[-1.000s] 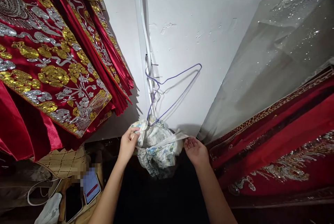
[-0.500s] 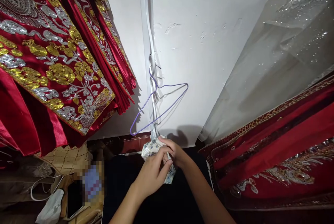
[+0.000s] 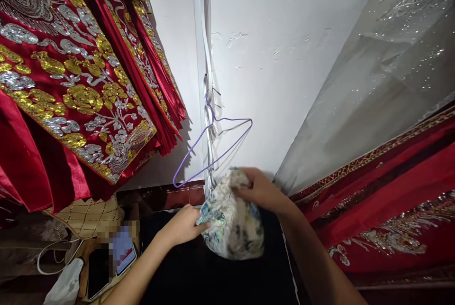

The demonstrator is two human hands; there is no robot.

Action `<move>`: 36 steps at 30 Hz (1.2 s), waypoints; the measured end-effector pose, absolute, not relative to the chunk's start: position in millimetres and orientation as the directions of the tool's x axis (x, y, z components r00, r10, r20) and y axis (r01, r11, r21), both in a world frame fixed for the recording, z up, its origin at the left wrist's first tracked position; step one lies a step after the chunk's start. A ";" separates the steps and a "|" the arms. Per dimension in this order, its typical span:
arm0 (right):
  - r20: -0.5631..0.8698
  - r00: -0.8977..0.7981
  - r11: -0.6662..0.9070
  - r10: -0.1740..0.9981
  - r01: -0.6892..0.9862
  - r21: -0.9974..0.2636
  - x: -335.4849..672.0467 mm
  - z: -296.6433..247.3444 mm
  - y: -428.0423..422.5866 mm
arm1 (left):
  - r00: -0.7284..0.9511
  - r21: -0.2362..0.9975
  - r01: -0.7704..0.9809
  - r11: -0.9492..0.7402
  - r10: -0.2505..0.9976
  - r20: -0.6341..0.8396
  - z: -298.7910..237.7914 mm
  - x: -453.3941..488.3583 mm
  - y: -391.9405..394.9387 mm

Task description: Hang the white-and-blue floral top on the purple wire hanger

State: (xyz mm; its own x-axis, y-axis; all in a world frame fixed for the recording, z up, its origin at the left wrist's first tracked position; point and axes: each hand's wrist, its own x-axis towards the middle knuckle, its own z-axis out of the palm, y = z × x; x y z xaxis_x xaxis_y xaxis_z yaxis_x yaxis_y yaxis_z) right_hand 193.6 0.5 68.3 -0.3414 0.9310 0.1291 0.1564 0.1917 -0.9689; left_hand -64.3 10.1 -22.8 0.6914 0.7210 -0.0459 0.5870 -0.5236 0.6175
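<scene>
A crumpled white cloth with a blue, green and dark floral print is spread between my two hands, partly smeared by motion. My left hand pinches its left edge, thumb on the near side. At its upper right my right hand grips the fabric, thumb and fingers closed on it. Just above the cloth a purple wire hanger hangs bare against a white upright by the wall; neither hand touches it.
Red garments with gold and silver embroidery hang at the left. On the right are a sheer sparkly white fabric and a red beaded garment. A phone, a white cable and a crumpled tissue lie at lower left.
My hands, close together on the bunched cloth before, have moved apart. The cloth has opened out between them and is larger in view. The hanger has shifted slightly.
</scene>
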 end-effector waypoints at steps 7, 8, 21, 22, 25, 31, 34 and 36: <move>0.525 0.213 0.467 0.824 0.270 -0.842 200.8 63.3 75.7 | 0.421 0.507 0.745 -0.434 0.895 0.147 13.5 -119.2 26.8; 0.468 0.155 0.417 0.870 0.275 -0.866 198.8 54.0 88.1 | 0.391 0.494 0.756 -0.430 0.901 0.186 22.3 -125.3 27.4; 0.269 -0.014 0.238 0.963 0.513 -0.825 217.8 26.9 81.7 | 0.515 0.273 0.836 -0.476 0.852 -0.092 41.9 -148.2 42.0; 0.275 0.004 0.233 0.961 0.519 -0.822 217.8 29.4 78.1 | 0.540 0.259 0.815 -0.519 0.842 -0.009 49.9 -146.9 46.1; 0.252 0.029 0.207 0.967 0.480 -0.852 212.9 33.5 68.9 | 0.594 0.264 0.721 -0.641 0.767 0.240 81.3 -135.2 54.9; 0.292 -0.159 0.331 0.943 0.358 -0.873 179.3 36.5 50.5 | 0.519 0.431 0.571 -0.699 0.714 0.470 116.5 -92.3 76.9; 0.392 -0.190 0.435 0.900 0.385 -0.814 177.0 38.9 41.2 | 0.412 0.536 0.532 -0.655 0.753 0.512 112.5 -81.5 92.1; 0.430 -0.079 0.419 0.899 0.436 -0.797 190.5 41.7 35.3 | 0.378 0.540 0.542 -0.644 0.761 0.527 108.1 -81.9 99.3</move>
